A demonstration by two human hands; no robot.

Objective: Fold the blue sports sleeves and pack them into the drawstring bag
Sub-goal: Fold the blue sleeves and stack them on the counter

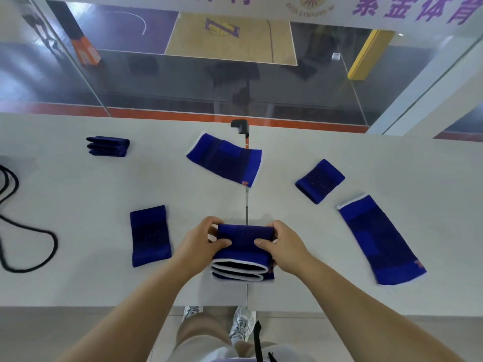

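A folded blue sports sleeve [241,253] with white-edged openings lies near the table's front edge, doubled over on itself. My left hand [202,242] grips its left side and my right hand [283,248] grips its right side, thumbs on top. Other blue sleeves lie flat around it: a long one [226,159] at the middle back, a long one [380,240] at the right, a short one [320,181] at the right back, a short one [150,235] at the left. A folded stack [108,146] rests at the far left. No drawstring bag is identifiable in view.
A black cord [28,246] loops across the white table [78,192] at the left edge. A black bracket [240,126] stands at the table's back over the seam. Glass panels rise behind the table. My legs and shoes show below the front edge.
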